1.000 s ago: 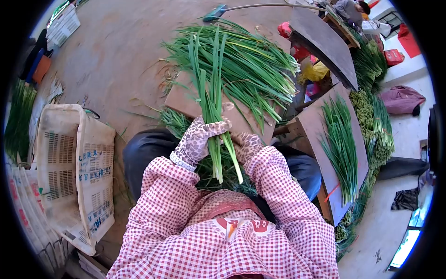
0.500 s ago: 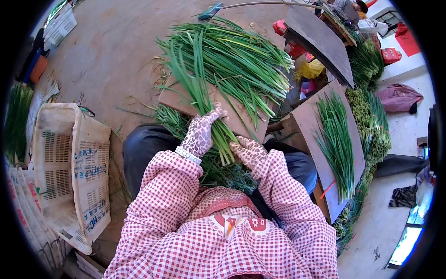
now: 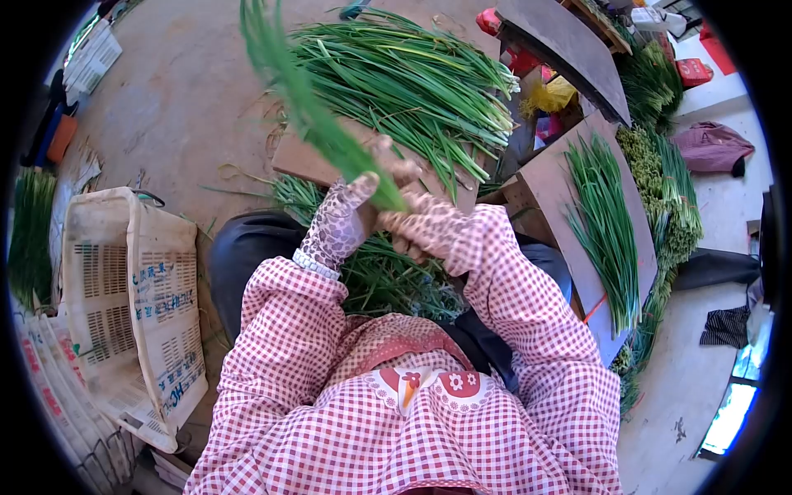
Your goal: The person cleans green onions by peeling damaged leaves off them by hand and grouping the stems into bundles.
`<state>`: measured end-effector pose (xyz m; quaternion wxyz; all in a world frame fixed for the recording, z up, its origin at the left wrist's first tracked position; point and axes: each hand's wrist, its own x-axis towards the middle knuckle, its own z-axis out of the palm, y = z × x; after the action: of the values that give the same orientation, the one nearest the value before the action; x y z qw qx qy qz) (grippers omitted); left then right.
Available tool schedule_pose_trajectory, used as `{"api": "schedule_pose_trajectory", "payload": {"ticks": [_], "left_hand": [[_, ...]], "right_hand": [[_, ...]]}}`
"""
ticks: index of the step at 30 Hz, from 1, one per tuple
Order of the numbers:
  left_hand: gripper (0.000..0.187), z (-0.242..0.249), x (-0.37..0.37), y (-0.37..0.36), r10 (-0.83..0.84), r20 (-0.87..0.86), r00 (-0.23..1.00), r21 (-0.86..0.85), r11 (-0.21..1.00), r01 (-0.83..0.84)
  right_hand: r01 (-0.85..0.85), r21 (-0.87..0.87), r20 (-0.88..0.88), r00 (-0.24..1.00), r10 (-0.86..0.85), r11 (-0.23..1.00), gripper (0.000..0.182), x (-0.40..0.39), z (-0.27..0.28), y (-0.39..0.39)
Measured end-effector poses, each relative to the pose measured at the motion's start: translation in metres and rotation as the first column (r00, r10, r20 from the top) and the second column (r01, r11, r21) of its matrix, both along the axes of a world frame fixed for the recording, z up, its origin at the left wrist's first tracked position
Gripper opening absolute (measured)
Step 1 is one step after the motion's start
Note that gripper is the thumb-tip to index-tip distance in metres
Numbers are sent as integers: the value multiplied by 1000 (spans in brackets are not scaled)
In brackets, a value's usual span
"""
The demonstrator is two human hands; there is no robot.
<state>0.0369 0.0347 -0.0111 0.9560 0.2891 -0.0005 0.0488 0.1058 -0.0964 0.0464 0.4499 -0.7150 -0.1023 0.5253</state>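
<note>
Hands: both in thin gloves with a leopard-spot print; the left hand (image 3: 340, 219) is bent around the near side of the held bunch, thumb raised, its farther fingers blurred, so how firmly it presses I cannot tell; the right hand (image 3: 429, 227) is curled closed at the lower end of the bunch, just beside the left.
Floor: dusty brown ground (image 3: 181, 99), matt, with dry scraps strewn on it.
Clothing: loose checked cloth garment (image 3: 412, 445), red and white, gathered into puffy sleeves.
Crate: off-white plastic crate (image 3: 172, 256), slotted walls, scuffed, blue handwriting on 1 side, left of the knees.
Green pile: long, flat, glossy leaves with pale ends (image 3: 404, 74), fanned over the brown, flat-topped surface (image 3: 307, 157) beyond the hands.
Right surface: a smooth, angular board (image 3: 551, 194) carrying 1 narrow green bundle (image 3: 606, 239).
Held bunch: slender green leaves (image 3: 318, 115), motion-blurred, slanting from the hands up and left, the upper part overlapping the pile's left edge in view.
Trimmings: tangled, wispy greens (image 3: 388, 285) between the knees, below the hands.
Tie: 1 thin red strip (image 3: 595, 308) at the bundle's lower left.
</note>
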Motion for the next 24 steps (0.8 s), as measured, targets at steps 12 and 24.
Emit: {"api": "schedule_pose_trajectory", "payload": {"ticks": [12, 24], "left_hand": [[25, 27, -18, 36, 652, -154, 743, 119, 758, -641], [22, 7, 3, 25, 517, -408, 753, 8, 826, -563]], "right_hand": [[-465, -516, 317, 676, 665, 719, 22, -23, -128, -63], [-520, -481, 614, 375, 694, 706, 22, -40, -126, -53]]}}
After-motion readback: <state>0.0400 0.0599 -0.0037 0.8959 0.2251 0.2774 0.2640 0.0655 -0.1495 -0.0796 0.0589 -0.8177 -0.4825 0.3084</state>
